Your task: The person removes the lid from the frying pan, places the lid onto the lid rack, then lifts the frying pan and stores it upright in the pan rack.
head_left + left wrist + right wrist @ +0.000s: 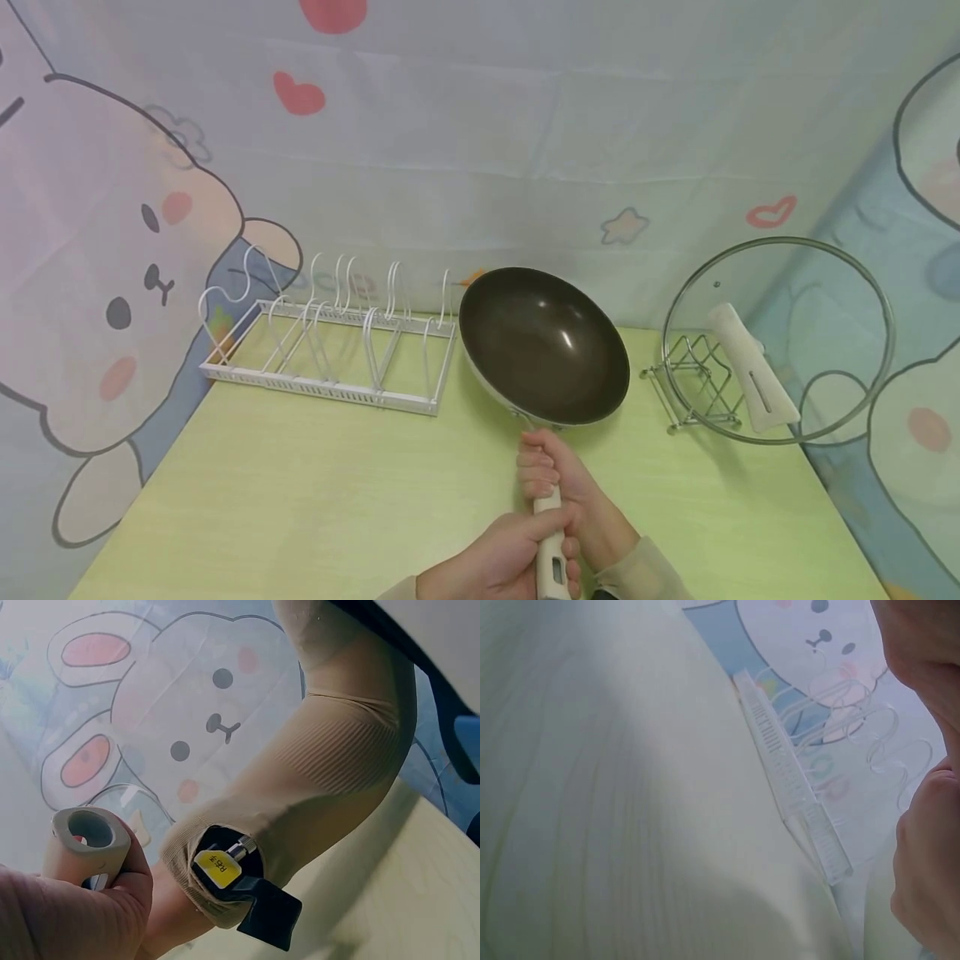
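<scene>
Both hands grip the pale handle (552,554) of a wok (543,346), which is tilted over the table with its dark inside facing up and towards me. My right hand (558,471) wraps the handle close to the bowl of the wok. Lower down, my left hand (517,550) holds the handle near its end, thumb laid across it. In the left wrist view the hollow handle end (94,832) pokes out of the left hand (71,915). Curled fingers (934,855) show at the right edge of the right wrist view.
Left of the wok stands a white wire rack (322,385) with upright loops. On the right, a glass lid (832,350) with a pale upright handle (753,367) leans on a small metal stand (693,379). A cartoon-printed cloth (480,125) hangs behind the table (300,483).
</scene>
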`<act>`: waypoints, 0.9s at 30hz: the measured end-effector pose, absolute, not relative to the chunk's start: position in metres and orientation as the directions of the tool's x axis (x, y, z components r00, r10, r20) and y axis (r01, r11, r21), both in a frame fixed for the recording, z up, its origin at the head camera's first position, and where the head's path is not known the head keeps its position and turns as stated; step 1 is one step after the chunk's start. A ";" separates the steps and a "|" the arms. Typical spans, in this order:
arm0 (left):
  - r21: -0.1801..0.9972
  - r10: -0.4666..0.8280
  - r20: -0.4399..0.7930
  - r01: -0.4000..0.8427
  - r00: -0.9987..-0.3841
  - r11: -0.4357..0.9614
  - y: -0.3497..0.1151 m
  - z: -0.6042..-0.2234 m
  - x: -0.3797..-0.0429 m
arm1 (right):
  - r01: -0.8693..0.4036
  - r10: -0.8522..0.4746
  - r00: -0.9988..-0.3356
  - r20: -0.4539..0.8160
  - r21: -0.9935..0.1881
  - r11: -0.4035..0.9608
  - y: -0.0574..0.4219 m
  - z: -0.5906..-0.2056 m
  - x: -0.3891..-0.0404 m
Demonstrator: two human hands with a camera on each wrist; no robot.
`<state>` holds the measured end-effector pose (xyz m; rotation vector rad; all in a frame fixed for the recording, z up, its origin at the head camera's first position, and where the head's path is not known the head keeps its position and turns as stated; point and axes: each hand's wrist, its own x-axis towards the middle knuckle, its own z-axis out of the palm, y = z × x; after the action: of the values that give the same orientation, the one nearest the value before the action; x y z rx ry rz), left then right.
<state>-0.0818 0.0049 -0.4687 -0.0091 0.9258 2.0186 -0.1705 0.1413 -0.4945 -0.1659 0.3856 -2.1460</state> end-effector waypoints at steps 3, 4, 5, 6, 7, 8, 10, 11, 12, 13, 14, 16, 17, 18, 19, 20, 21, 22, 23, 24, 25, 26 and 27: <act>0.599 0.732 -0.336 -0.734 -0.592 -0.319 0.002 -0.467 -0.080 | 0.775 -0.835 -0.549 0.020 -0.362 -0.518 0.138 -0.493 -0.170; 0.597 0.735 -0.335 -0.737 -0.589 -0.318 0.001 -0.466 -0.079 | 0.772 -0.839 -0.542 0.039 -0.370 -0.517 0.137 -0.492 -0.170; 0.593 0.741 -0.332 -0.740 -0.584 -0.318 0.000 -0.466 -0.078 | 0.771 -0.844 -0.533 0.062 -0.374 -0.515 0.136 -0.491 -0.170; 0.588 0.745 -0.331 -0.744 -0.579 -0.317 0.000 -0.465 -0.078 | 0.772 -0.847 -0.525 0.082 -0.374 -0.514 0.135 -0.491 -0.171; 0.585 0.748 -0.329 -0.746 -0.577 -0.318 -0.001 -0.464 -0.077 | 0.774 -0.851 -0.516 0.101 -0.370 -0.514 0.134 -0.491 -0.171; 0.584 0.752 -0.327 -0.748 -0.572 -0.315 -0.002 -0.464 -0.077 | 0.777 -0.853 -0.509 0.117 -0.364 -0.514 0.133 -0.491 -0.171; 0.585 0.758 -0.322 -0.749 -0.567 -0.312 -0.003 -0.463 -0.077 | 0.777 -0.851 -0.505 0.144 -0.354 -0.521 0.130 -0.490 -0.172; 0.588 0.762 -0.319 -0.748 -0.564 -0.307 -0.004 -0.463 -0.077 | 0.775 -0.848 -0.507 0.154 -0.349 -0.526 0.129 -0.490 -0.172; 0.593 0.764 -0.316 -0.745 -0.563 -0.304 -0.005 -0.463 -0.076 | 0.774 -0.846 -0.508 0.163 -0.343 -0.532 0.128 -0.490 -0.172; 0.599 0.765 -0.311 -0.741 -0.564 -0.303 -0.005 -0.463 -0.076 | 0.777 -0.844 -0.508 0.172 -0.332 -0.535 0.127 -0.490 -0.173; 0.605 0.766 -0.307 -0.737 -0.565 -0.302 -0.006 -0.463 -0.076 | 0.778 -0.842 -0.508 0.181 -0.323 -0.539 0.126 -0.490 -0.173; 0.616 0.765 -0.299 -0.727 -0.571 -0.302 -0.006 -0.464 -0.075 | 0.787 -0.841 -0.500 0.207 -0.297 -0.541 0.124 -0.490 -0.172; 0.622 0.765 -0.296 -0.723 -0.573 -0.301 -0.006 -0.464 -0.075 | 0.794 -0.841 -0.492 0.223 -0.282 -0.539 0.123 -0.490 -0.172; 0.628 0.761 -0.294 -0.717 -0.578 -0.302 -0.007 -0.464 -0.075 | 0.804 -0.844 -0.480 0.239 -0.265 -0.533 0.121 -0.490 -0.172; 0.633 0.759 -0.293 -0.713 -0.582 -0.302 -0.007 -0.464 -0.074 | 0.812 -0.845 -0.469 0.257 -0.251 -0.527 0.120 -0.489 -0.172; 0.639 0.755 -0.293 -0.708 -0.586 -0.301 -0.007 -0.464 -0.074 | 0.819 -0.844 -0.458 0.278 -0.238 -0.523 0.119 -0.489 -0.172; 0.645 0.752 -0.292 -0.703 -0.590 -0.301 -0.007 -0.465 -0.074 | 0.825 -0.843 -0.446 0.300 -0.227 -0.517 0.117 -0.489 -0.172; 0.651 0.751 -0.289 -0.697 -0.594 -0.300 -0.007 -0.465 -0.074 | 0.831 -0.841 -0.436 0.321 -0.217 -0.513 0.115 -0.488 -0.171; 0.657 0.748 -0.289 -0.692 -0.598 -0.299 -0.008 -0.465 -0.073 | 0.836 -0.838 -0.425 0.342 -0.206 -0.508 0.114 -0.488 -0.171; 0.662 0.746 -0.287 -0.687 -0.601 -0.299 -0.008 -0.464 -0.073 | 0.841 -0.833 -0.416 0.363 -0.194 -0.505 0.112 -0.488 -0.172; 0.667 0.744 -0.284 -0.682 -0.605 -0.300 -0.009 -0.463 -0.073 | 0.845 -0.828 -0.408 0.385 -0.183 -0.502 0.110 -0.488 -0.172; 0.671 0.743 -0.281 -0.678 -0.607 -0.300 -0.009 -0.462 -0.073 | 0.850 -0.822 -0.399 0.407 -0.173 -0.498 0.108 -0.488 -0.172; 0.672 0.742 -0.280 -0.676 -0.609 -0.302 -0.010 -0.462 -0.072 | 0.853 -0.815 -0.391 0.428 -0.163 -0.495 0.107 -0.488 -0.173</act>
<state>-0.0723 -0.0097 -0.4616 0.1036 0.9784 2.0014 -0.1725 0.1066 -0.4877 -0.5608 -0.1004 -2.0140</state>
